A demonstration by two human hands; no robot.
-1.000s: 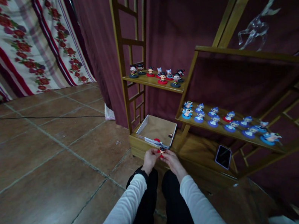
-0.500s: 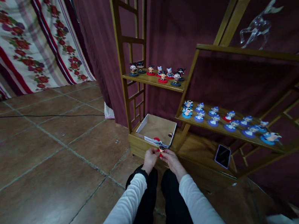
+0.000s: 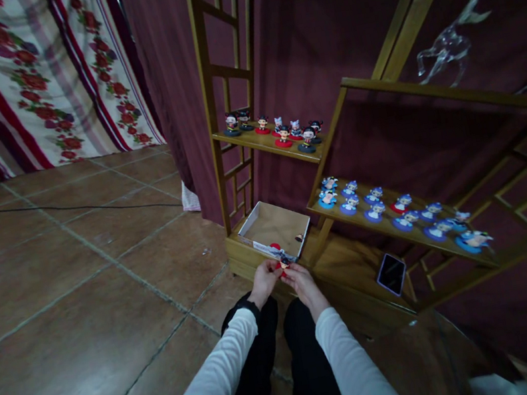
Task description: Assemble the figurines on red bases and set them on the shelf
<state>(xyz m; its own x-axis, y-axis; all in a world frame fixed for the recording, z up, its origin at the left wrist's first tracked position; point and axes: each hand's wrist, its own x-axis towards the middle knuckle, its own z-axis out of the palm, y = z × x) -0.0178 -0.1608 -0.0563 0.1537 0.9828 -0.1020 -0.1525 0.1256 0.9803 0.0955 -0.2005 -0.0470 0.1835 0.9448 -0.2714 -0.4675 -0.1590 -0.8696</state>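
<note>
Between my two hands is a small figurine (image 3: 284, 263) with dark hair and red on it. My left hand (image 3: 263, 282) pinches it from the left, and my right hand (image 3: 303, 282) grips it from the right. Just beyond my fingers sits an open cardboard box (image 3: 274, 223) on the low wooden base. Inside the box lie a red round piece (image 3: 275, 247) near the front wall and a small dark-haired piece (image 3: 299, 238) by the right side. My fingers partly cover the held figurine.
Several red- and black-based figurines (image 3: 282, 137) stand on the upper left shelf. Several blue figurines (image 3: 375, 210) line the lower right shelf. A phone (image 3: 391, 274) lies on the base below. A clear deer-like ornament (image 3: 451, 48) stands higher up. A cable (image 3: 63, 207) crosses the tiled floor.
The view has shifted very slightly, so the shelves sit a little further left. Both hands stay on the figurine in nearly the same place.
</note>
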